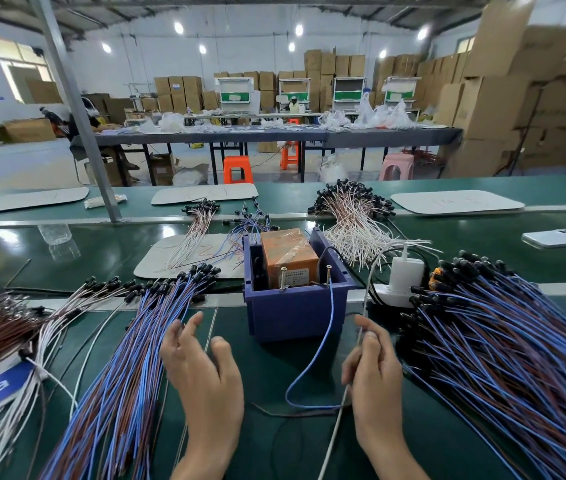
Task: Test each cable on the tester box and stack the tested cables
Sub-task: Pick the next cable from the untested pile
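The tester box [295, 315] is a blue open-topped bin with an orange block [288, 256] inside and two screws on its front rim. A blue wire [312, 358] runs from the right screw down in a loop to my right hand [373, 372], which pinches a thin cable between thumb and fingers. My left hand [201, 372] hovers with relaxed, spread fingers at the edge of a fanned stack of blue and brown cables [125, 375] on the left. A second big pile of blue and brown cables [510, 344] lies on the right.
A white power strip with a white plug [402, 277] sits right of the box. Bundles of white cables [354, 223] lie behind it, brown and white ones [4, 327] far left. A phone [557, 237] lies at right. The surface is a green belt [274, 393].
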Available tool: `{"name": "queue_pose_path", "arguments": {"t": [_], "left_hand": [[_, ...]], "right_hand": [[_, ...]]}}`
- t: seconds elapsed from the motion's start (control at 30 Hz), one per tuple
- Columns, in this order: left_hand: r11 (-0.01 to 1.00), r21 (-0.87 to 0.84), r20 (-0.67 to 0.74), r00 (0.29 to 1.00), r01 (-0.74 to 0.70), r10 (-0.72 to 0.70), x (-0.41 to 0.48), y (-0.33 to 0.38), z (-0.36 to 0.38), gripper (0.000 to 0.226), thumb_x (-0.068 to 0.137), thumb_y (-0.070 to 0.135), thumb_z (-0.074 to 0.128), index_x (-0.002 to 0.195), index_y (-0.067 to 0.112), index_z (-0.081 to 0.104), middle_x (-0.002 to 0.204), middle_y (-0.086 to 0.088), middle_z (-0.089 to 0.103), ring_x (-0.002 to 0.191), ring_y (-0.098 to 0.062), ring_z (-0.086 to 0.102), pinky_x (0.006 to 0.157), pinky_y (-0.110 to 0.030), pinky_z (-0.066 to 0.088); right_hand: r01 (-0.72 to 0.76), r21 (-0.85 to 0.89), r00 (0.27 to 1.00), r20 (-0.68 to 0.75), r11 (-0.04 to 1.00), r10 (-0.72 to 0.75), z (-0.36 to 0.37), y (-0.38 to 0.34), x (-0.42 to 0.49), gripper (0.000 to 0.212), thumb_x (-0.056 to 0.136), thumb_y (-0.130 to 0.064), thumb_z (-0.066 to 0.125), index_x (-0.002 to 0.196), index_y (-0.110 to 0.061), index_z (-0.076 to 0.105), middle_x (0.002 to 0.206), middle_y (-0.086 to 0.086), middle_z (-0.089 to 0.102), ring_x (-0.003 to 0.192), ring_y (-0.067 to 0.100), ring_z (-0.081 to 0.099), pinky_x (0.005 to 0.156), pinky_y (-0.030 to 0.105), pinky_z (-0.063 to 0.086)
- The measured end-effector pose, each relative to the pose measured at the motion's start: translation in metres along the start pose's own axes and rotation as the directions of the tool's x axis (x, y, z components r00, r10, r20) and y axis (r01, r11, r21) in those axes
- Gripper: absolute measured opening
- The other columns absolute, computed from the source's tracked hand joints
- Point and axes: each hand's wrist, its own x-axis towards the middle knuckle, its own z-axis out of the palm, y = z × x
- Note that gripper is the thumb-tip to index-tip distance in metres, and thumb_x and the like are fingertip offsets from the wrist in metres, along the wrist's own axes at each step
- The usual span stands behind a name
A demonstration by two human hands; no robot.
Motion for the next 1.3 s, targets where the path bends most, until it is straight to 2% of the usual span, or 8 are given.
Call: {"name": "queue_pose_path", "arguments": {"t": [0.1,0.2,0.33,0.53,0.7,0.87,1.07,1.3], "left_hand": [[0.981,-0.046,-0.037,0.982,-0.189,0.187,-0.004,0.013,-0.013,0.027,0.101,0.015,0.049,0.128,0.019,0.052,0.139,-0.004,0.037,0.135,-0.009,0.032,0.103,-0.002,0.02],[0.894,-0.074,0.096,0.889,-0.443,0.448,-0.015,0.043,-0.018,0.019,0.097,0.028,0.047,0.114,0.026,0.056,0.113,0.013,0.05,0.111,-0.003,0.048,0.096,-0.026,0.042],[0.708,-0.145,0.423,0.604,-0.691,0.676,-0.035,0.103,-0.012,0.021,0.097,0.033,0.05,0.11,0.022,0.063,0.095,0.012,0.062,0.087,-0.007,0.054,0.083,-0.029,0.043],[0.751,-0.335,0.496,0.572,-0.569,0.654,-0.041,0.173,-0.001,0.028,0.095,0.024,0.063,0.116,0.035,0.047,0.083,0.012,0.062,0.072,-0.006,0.055,0.065,-0.028,0.044],[0.706,-0.478,0.536,0.463,-0.523,0.706,-0.047,0.211,0.006,0.018,0.09,0.015,0.051,0.104,0.012,0.062,0.074,0.012,0.059,0.058,0.001,0.047,0.057,-0.022,0.038],[0.719,-0.612,0.458,0.594,-0.328,0.661,-0.048,0.243,0.018,0.009,0.101,0.017,0.056,0.1,0.019,0.065,0.077,0.012,0.069,0.066,-0.004,0.062,0.058,-0.022,0.051],[0.709,-0.704,0.432,0.814,0.035,0.389,-0.037,0.268,0.051,0.013,0.102,0.017,0.055,0.096,0.01,0.064,0.071,0.007,0.07,0.051,-0.005,0.058,0.048,-0.016,0.044],[0.75,-0.591,0.609,0.773,0.296,0.175,-0.034,0.262,0.114,0.012,0.101,0.018,0.054,0.096,0.016,0.064,0.069,0.009,0.07,0.049,-0.007,0.055,0.046,-0.02,0.043]], "right_hand": [[0.014,0.047,1.0,-0.028,0.999,-0.013,-0.007,-0.013,-0.004,0.031,0.111,-0.025,0.031,0.122,-0.03,0.059,0.054,0.001,0.049,0.048,0.013,0.043,0.045,0.02,0.039],[0.118,0.095,0.992,-0.058,0.988,-0.113,-0.01,-0.041,-0.005,0.031,0.111,-0.023,0.031,0.123,-0.03,0.058,0.055,0.001,0.048,0.05,0.014,0.044,0.047,0.022,0.04],[0.333,0.176,0.943,-0.078,0.926,-0.324,-0.01,-0.102,-0.003,0.029,0.111,-0.02,0.033,0.122,-0.027,0.059,0.057,-0.002,0.048,0.05,0.011,0.045,0.05,0.019,0.04],[0.603,0.178,0.798,-0.124,0.778,-0.59,-0.027,-0.182,0.001,0.029,0.111,-0.011,0.031,0.121,-0.011,0.058,0.057,-0.004,0.045,0.048,0.008,0.042,0.051,0.016,0.038],[0.701,0.118,0.712,-0.053,0.704,-0.7,-0.056,-0.211,0.0,0.03,0.111,-0.01,0.031,0.126,-0.007,0.057,0.059,0.003,0.049,0.051,0.009,0.045,0.056,0.016,0.039],[0.622,0.132,0.774,0.047,0.772,-0.632,-0.083,-0.218,0.004,0.042,0.106,-0.044,0.037,0.142,-0.026,0.047,0.106,-0.006,0.07,0.103,0.009,0.067,0.095,0.03,0.051],[0.351,-0.046,0.925,0.172,0.935,-0.339,-0.121,-0.19,0.021,0.021,0.106,-0.027,0.049,0.117,-0.034,0.065,0.082,-0.011,0.07,0.061,0.008,0.065,0.054,0.022,0.052],[0.318,-0.554,0.94,0.077,0.77,-0.333,-0.193,-0.168,0.047,0.016,0.1,-0.043,0.056,0.094,-0.034,0.068,0.065,-0.02,0.063,0.062,-0.005,0.058,0.052,0.009,0.037]]}}
